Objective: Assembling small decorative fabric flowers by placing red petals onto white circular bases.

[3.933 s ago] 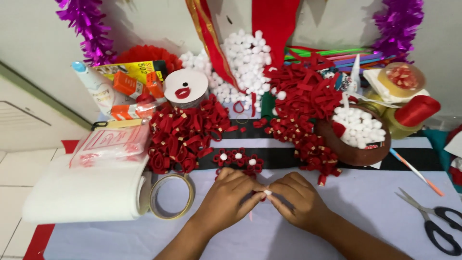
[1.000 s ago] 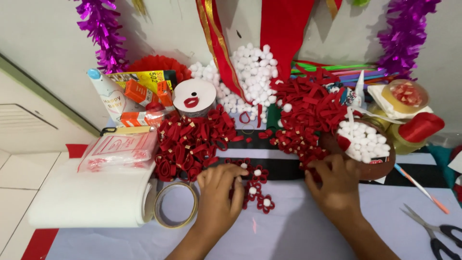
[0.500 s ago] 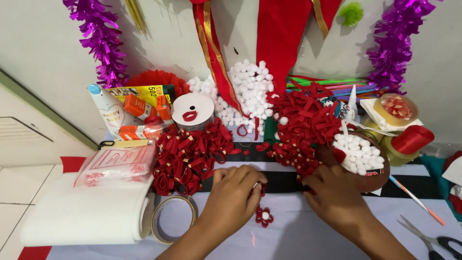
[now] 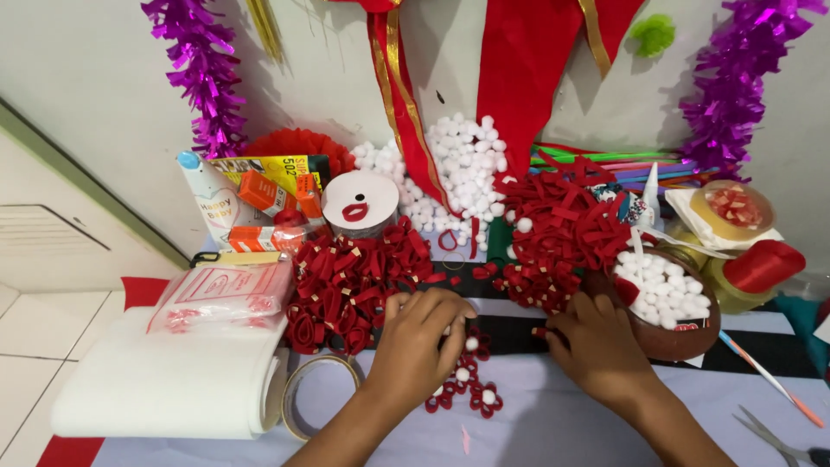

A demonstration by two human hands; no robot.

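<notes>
Since the earlier frame my right hand (image 4: 596, 346) has reached the red loop pile (image 4: 562, 238), fingers curled, grasp indiscernible; my left hand (image 4: 419, 346) pins the pom-pom flower strip (image 4: 467, 385). A careless tug could scatter loops.

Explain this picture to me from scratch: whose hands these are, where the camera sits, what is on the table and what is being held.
The camera is worn on a person's head and looks down at their own two bare hands over a craft table.

The left hand rests on a string of small red felt flowers with white pompom centres. The right hand reaches to a pile of red felt loops, beside a brown bowl of white pompoms.

Around them lie another heap of red loops, a tape roll, a roll of white felt, scissors and purple tinsel on the wall. Whether either hand actually pinches something is hidden.
</notes>
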